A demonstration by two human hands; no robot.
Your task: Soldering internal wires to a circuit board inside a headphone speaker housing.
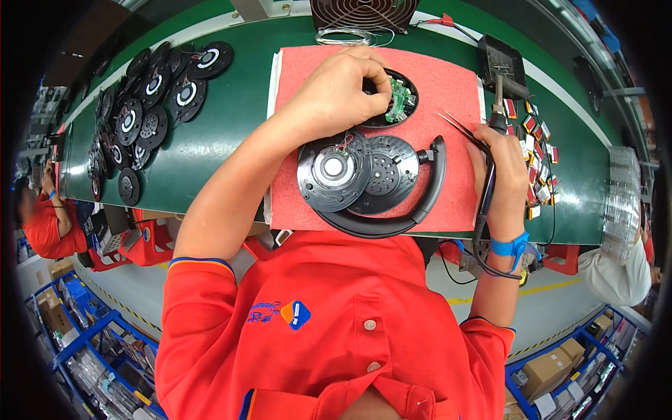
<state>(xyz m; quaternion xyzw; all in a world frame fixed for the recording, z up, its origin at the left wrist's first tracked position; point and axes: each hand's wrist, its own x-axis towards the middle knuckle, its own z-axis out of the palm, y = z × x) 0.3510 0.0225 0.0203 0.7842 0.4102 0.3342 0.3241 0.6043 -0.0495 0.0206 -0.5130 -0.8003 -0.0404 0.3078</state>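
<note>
My left hand (pixel 343 87) is closed over the left side of a black ear cup (pixel 414 105). Its fingers are curled together at the cup's edge, and what they grip is hidden. A green circuit board (pixel 400 99) lies inside the cup. In my right hand (pixel 505 157) are black tweezers (pixel 463 129), their tips apart and pointing toward the cup, and a soldering iron (pixel 486 185) with a dark handle. Nearer me rest a curved black headband (pixel 430 189), a speaker plate (pixel 333 168) with a white ring and thin wires, and a perforated round plate (pixel 385 175).
The pink mat (pixel 455 77) covers the middle of the green bench (pixel 238 91). Several black speaker plates (pixel 150 122) are piled at left. Several small wired batteries (pixel 535 154) lie at right, below a black tray (pixel 500 59). A fan (pixel 364 14) and wire coil (pixel 350 36) sit behind; clear plastic trays (pixel 623 203) are at far right.
</note>
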